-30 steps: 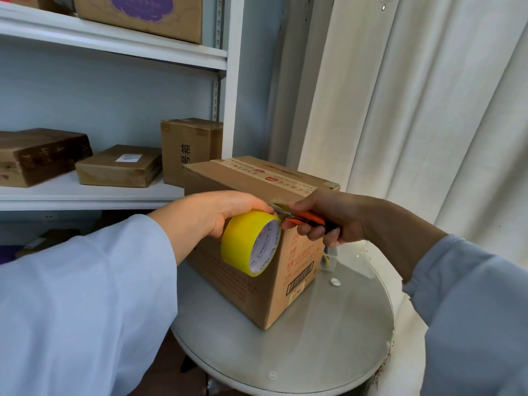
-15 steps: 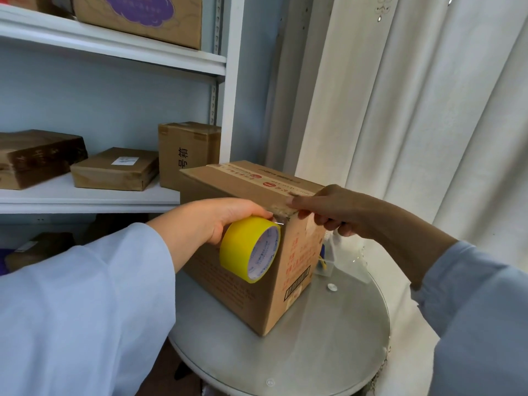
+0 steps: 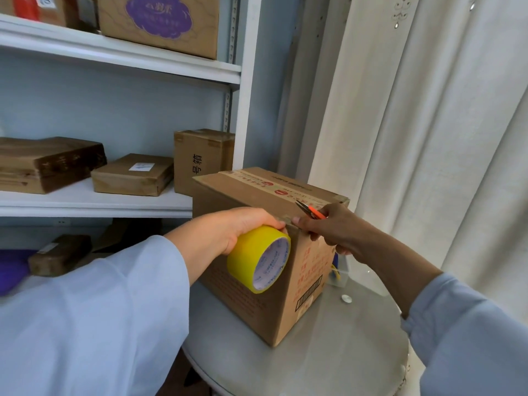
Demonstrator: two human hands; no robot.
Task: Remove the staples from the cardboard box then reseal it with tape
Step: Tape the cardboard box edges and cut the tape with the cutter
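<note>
Left hand (image 3: pixel 228 232) grips a yellow roll of tape (image 3: pixel 258 260), fingers curled over its rim, roll held against the near upper corner of the brown cardboard box (image 3: pixel 268 281). Right hand (image 3: pixel 334 232) holds small orange-handled snips (image 3: pixel 310 211), dark tips pointing up-left over the box top; its fingertip (image 3: pixel 295 220) presses on the top edge right beside the left hand's fingers. Both arms in loose light-blue sleeves (image 3: pixel 94 310).

Box stands on a round grey table (image 3: pixel 328 352) with a smooth, glossy top, one corner toward the camera. Flaps shut, one printed tape strip (image 3: pixel 274 190) along the top seam, red print and a barcode on the right face. Contents not visible. Small clear container (image 3: pixel 340 274) behind the box on the table, something yellow in it, cannot tell what. One small round silver disc (image 3: pixel 346 298) lies on the tabletop near it.

White shelving (image 3: pixel 114 201) at left: three closed brown cardboard parcels on the middle shelf, one box with a purple label (image 3: pixel 160 21) on the upper shelf. White pleated curtain (image 3: pixel 428 138) at right.
</note>
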